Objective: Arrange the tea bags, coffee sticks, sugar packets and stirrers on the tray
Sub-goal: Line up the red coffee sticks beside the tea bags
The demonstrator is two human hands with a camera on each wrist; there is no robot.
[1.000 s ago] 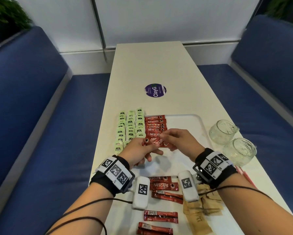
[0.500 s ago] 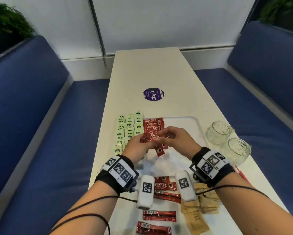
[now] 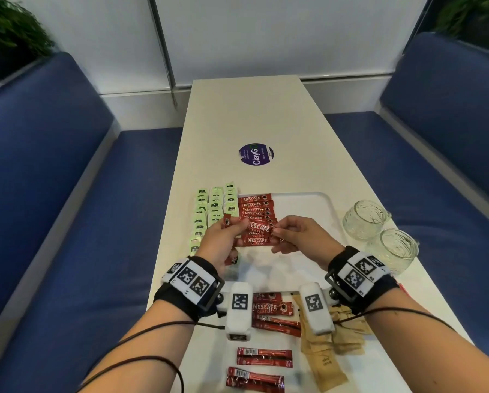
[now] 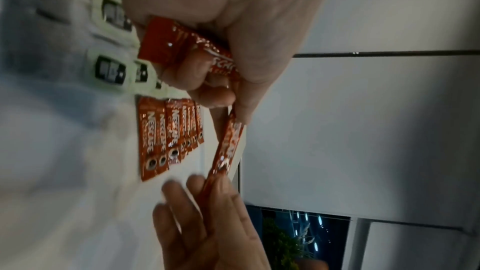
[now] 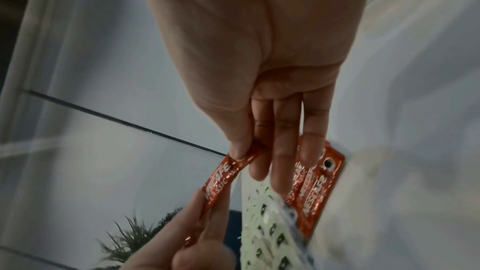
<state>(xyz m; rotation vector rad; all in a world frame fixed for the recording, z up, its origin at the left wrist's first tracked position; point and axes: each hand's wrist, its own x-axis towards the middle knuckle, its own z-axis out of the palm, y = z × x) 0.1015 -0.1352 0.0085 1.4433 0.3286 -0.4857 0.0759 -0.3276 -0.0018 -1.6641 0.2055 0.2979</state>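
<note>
**Both hands hold one coffee stick above the tray**

A long white table (image 3: 246, 109) runs between two blue benches (image 3: 53, 194), with a purple round sticker (image 3: 256, 154) on its middle. A white tray (image 3: 317, 205) lies on the near half of the table. Two glass cups (image 3: 365, 219) stand just beside the tray's right edge. Along the tray's left side lie three columns of green tea bags (image 3: 215, 211), and next to them a row of red coffee sticks (image 3: 256, 208) is laid flat, overlapping one another.

The left hand (image 3: 223, 245) and the right hand (image 3: 300, 236) are raised over this row. Between them they hold a coffee stick (image 3: 258, 226): the left thumb and fingers pinch its left end, the right thumb and fingertips (image 5: 239, 149) pinch its right end. The left hand also grips further red sticks in its curled fingers.

Nearer the person, loose coffee sticks (image 3: 271, 309) lie on the tray and the table, with brown sugar packets (image 3: 328, 361) just to their right.
</note>
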